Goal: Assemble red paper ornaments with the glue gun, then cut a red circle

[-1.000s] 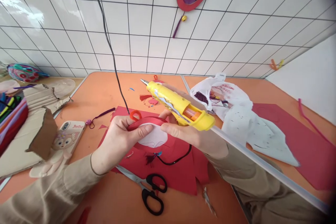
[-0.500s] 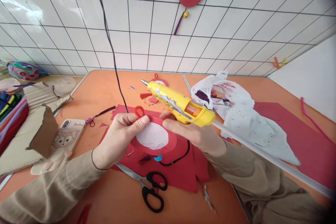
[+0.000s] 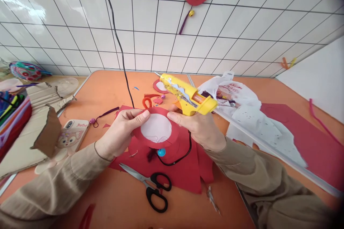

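Red-rimmed disc: the red paper ring [image 3: 153, 143] with a white centre [image 3: 156, 127] is held up between both hands, facing the wearer, neither hand clearly nearer.
Left fingers: the left hand [image 3: 118, 132] pinches the upper left rim, beside an orange loop [image 3: 147, 102].
Right fingers: the right hand [image 3: 204, 128] has thumb and forefinger closed on the upper right rim; its grip on the glue gun is partly hidden.
Yellow glue gun [image 3: 185, 93]: at the right hand, its long axis slanting across, nozzle far and left, beyond the disc.
Turquoise bead [image 3: 161, 152]: just below the disc.
Plastic bag [image 3: 244, 96]: on the worktop [image 3: 104, 89], far right, with dark purple strands and small packets inside.
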The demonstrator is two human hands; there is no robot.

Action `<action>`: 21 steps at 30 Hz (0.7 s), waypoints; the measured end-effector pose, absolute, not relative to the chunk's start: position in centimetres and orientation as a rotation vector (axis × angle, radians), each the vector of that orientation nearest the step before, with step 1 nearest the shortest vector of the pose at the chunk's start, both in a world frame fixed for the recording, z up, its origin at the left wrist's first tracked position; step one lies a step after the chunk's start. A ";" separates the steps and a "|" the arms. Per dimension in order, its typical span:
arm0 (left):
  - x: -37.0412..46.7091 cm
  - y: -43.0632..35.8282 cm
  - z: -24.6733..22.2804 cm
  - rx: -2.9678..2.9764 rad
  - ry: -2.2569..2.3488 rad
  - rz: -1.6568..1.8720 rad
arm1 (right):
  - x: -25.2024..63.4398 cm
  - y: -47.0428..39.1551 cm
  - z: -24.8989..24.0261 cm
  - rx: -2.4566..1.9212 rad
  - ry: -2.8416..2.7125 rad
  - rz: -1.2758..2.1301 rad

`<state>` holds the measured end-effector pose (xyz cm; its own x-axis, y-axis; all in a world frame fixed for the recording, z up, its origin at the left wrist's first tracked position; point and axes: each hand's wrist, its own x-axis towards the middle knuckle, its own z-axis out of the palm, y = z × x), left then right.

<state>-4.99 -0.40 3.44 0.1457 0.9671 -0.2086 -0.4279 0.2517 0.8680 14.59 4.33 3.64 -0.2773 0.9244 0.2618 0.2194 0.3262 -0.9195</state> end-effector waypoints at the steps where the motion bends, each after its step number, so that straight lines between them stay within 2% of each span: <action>1: -5.1 -0.2 3.3 0.735 0.919 1.168 | 14.7 4.5 3.4 -1.019 -1.677 1.030; 8: -5.1 0.2 2.9 0.643 0.937 1.221 | 14.7 5.4 2.2 -0.872 -1.663 1.126; 13: -5.1 0.3 2.7 0.656 0.901 1.198 | 14.1 5.8 2.1 -0.955 -1.564 1.033; 21: -5.4 0.8 2.6 0.687 0.948 1.234 | 14.2 6.2 2.0 -0.981 -1.519 1.139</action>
